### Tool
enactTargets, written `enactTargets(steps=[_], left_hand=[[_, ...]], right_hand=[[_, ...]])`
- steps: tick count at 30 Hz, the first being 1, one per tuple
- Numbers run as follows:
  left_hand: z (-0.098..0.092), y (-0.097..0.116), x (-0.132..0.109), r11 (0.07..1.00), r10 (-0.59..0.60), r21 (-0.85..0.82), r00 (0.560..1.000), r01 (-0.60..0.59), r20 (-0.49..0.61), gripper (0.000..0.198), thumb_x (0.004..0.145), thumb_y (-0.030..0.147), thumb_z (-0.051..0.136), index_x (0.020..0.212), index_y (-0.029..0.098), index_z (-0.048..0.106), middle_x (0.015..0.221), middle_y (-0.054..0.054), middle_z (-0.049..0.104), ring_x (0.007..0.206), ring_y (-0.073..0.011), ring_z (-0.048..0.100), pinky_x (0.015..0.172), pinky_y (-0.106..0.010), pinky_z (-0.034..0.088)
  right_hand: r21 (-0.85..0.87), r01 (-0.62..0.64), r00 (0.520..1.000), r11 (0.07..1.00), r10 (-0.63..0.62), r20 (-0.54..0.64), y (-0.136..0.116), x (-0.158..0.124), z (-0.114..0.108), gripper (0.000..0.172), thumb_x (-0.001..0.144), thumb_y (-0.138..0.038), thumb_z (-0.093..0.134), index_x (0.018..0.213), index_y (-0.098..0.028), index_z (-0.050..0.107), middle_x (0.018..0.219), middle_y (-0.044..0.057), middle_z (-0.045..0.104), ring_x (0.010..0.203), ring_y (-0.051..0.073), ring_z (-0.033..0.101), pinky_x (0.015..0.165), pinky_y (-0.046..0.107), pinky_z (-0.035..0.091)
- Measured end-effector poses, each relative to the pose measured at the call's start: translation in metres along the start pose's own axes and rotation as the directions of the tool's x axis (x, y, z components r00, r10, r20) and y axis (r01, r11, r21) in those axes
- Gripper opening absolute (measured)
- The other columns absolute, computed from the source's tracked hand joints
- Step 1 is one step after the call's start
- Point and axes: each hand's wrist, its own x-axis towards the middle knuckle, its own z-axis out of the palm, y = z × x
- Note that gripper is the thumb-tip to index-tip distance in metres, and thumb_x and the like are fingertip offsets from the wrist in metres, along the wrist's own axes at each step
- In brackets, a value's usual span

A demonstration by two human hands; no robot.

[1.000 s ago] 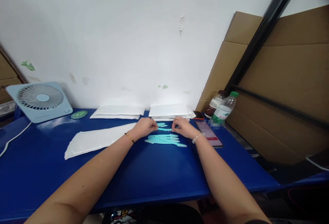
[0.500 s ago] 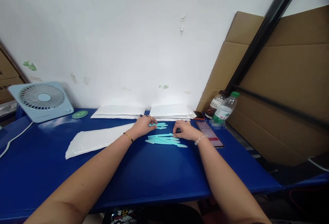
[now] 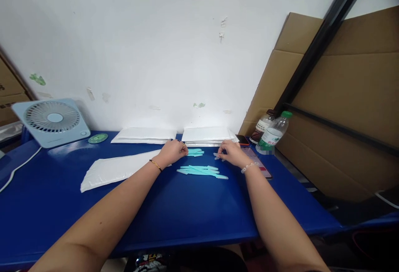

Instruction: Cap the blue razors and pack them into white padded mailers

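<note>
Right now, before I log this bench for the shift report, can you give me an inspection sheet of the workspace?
Surface: blue table, glossy.
Job's things: teal strips in a loose pile between the hands; smaller teal pile nearer the wall.
Clutter: white mailer lying flat at left; mailer stacks along the wall; fan; green disc; phones; bottles.
Hands: left hand at the smaller pile; right hand with a pale strip end at its fingertips; neither grip can be judged.
Cables: white cable at the table's left edge.
Surroundings: white wall; cardboard leaning at right.
</note>
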Motion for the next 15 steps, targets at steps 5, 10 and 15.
enactTargets(steps=[5, 10, 15], left_hand=[[0.003, -0.006, -0.001, 0.997, -0.057, -0.053, 0.998, 0.055, -0.020, 0.022, 0.074, 0.031, 0.062, 0.094, 0.024, 0.068, 0.084, 0.000, 0.069, 0.079, -0.0190, 0.061, 0.069, -0.026, 0.039], [-0.001, 0.008, -0.003, 0.983, -0.015, -0.183, 1.000, 0.016, 0.008, 0.024, 0.077, 0.040, 0.059, 0.091, 0.022, 0.068, 0.084, -0.001, 0.067, 0.075, -0.0167, 0.060, 0.063, -0.024, 0.039], [-0.003, 0.029, -0.005, 0.948, 0.107, -0.317, 0.975, -0.039, 0.197, 0.022, 0.077, 0.038, 0.059, 0.087, 0.022, 0.070, 0.076, 0.000, 0.069, 0.066, -0.0133, 0.059, 0.056, -0.021, 0.037]], right_hand=[[0.136, 0.079, 0.986, 0.988, -0.097, 0.134, -0.011, -0.007, -0.009, 0.012, 0.075, -0.032, 0.068, 0.078, -0.020, 0.069, 0.090, 0.003, 0.061, 0.089, 0.019, 0.055, 0.081, 0.031, 0.032], [0.120, 0.148, 0.943, 0.982, -0.176, 0.281, -0.031, -0.007, 0.000, 0.010, 0.072, -0.027, 0.071, 0.076, -0.019, 0.067, 0.088, 0.002, 0.061, 0.083, 0.016, 0.055, 0.081, 0.031, 0.031], [0.094, 0.157, 0.967, 0.983, -0.173, 0.189, -0.040, -0.004, 0.010, 0.007, 0.078, -0.024, 0.065, 0.077, -0.017, 0.063, 0.087, 0.002, 0.059, 0.079, 0.014, 0.054, 0.080, 0.030, 0.032]])
